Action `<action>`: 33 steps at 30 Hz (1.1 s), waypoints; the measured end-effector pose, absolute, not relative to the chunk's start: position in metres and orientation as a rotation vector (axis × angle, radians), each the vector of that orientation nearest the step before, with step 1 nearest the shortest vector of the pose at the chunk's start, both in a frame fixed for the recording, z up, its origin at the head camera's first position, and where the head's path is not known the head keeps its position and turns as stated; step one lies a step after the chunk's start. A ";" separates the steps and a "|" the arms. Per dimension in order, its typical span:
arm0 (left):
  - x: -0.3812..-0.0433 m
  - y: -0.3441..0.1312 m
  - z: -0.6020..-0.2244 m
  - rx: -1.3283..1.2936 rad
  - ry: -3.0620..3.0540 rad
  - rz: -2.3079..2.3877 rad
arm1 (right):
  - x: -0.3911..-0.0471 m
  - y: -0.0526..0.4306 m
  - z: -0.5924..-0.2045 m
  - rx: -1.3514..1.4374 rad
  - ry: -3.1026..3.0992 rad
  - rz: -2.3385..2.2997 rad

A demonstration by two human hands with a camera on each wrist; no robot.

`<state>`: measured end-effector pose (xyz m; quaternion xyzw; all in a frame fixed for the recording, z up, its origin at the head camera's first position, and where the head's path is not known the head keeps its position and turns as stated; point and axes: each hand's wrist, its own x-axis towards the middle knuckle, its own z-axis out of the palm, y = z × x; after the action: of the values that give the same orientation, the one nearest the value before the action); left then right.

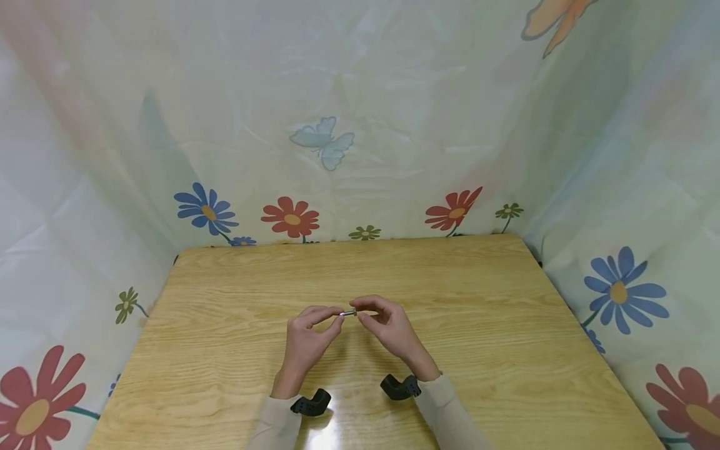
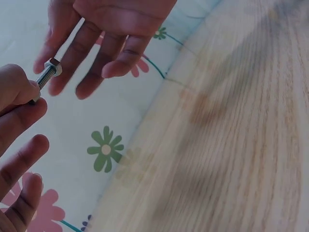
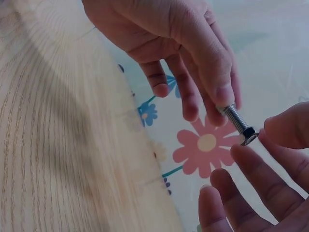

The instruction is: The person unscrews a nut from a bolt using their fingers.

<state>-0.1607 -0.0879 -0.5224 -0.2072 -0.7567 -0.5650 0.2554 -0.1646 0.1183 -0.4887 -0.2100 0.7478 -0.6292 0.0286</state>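
My left hand [image 1: 306, 340] pinches one end of a silver threaded bolt [image 1: 349, 312] between thumb and forefinger. In the left wrist view, the bolt's thread [image 2: 45, 77] slants up from those fingertips. A hexagonal piece [image 3: 249, 136] sits at the bolt's other end; whether it is a nut or the bolt's head, I cannot tell. My right hand [image 1: 390, 328] is around that end. Its forefinger is close to the hexagonal piece, while the thumb tip appears slightly apart from it. The other right fingers [image 3: 251, 169] are spread and loosely bent.
Both hands are above a light wood-grain table [image 1: 225, 281]. A pale curtain [image 1: 394, 81] printed with flowers and butterflies stands behind and along both sides. Black wrist mounts [image 1: 312, 403] are worn near both sleeves.
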 end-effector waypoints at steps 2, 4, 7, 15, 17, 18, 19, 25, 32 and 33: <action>-0.161 -0.088 -0.521 -0.560 -2.047 -1.527 | -0.166 0.118 -0.490 -0.627 2.314 -1.933; -0.161 -0.088 -0.520 -0.562 -2.042 -1.522 | -0.166 0.118 -0.490 -0.568 2.329 -1.912; -0.162 -0.088 -0.519 -0.567 -2.039 -1.505 | -0.167 0.117 -0.490 -0.463 2.358 -1.867; -0.162 -0.088 -0.522 -0.547 -2.057 -1.497 | -0.168 0.116 -0.489 -0.377 2.378 -1.814; -0.163 -0.088 -0.523 -0.552 -2.052 -1.499 | -0.168 0.117 -0.489 -0.392 2.370 -1.817; -0.163 -0.088 -0.522 -0.559 -2.048 -1.496 | -0.168 0.117 -0.489 -0.400 2.367 -1.819; -0.163 -0.088 -0.522 -0.561 -2.046 -1.497 | -0.168 0.117 -0.490 -0.411 2.361 -1.824; -0.162 -0.089 -0.521 -0.580 -2.033 -1.491 | -0.169 0.117 -0.490 -0.505 2.313 -1.869; -0.163 -0.088 -0.524 -0.560 -2.041 -1.490 | -0.167 0.117 -0.489 -0.569 2.305 -1.907; -0.163 -0.088 -0.525 -0.562 -2.037 -1.489 | -0.167 0.117 -0.488 -0.578 2.306 -1.912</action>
<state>-0.1627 -0.0885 -0.5248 -0.2091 -0.7577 -0.5538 0.2746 -0.1666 0.1170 -0.4885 -0.1893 0.7551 -0.6261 0.0453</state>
